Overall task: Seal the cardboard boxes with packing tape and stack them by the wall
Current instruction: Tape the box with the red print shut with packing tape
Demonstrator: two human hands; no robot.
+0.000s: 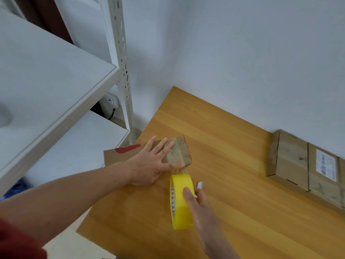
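Observation:
A flat cardboard box with a red mark lies at the left edge of the wooden table. My left hand presses flat on its top, fingers spread, thumb on the clear tape laid across the box's right end. My right hand grips a yellow roll of packing tape held on edge just in front of the box. A strip of tape runs from the roll up to the box. Taped cardboard boxes lie against the wall at the right.
A white metal shelving unit stands to the left of the table, its slotted post near the table corner. A small white object lies on the table by the roll. A wall socket with a cable shows behind the shelf.

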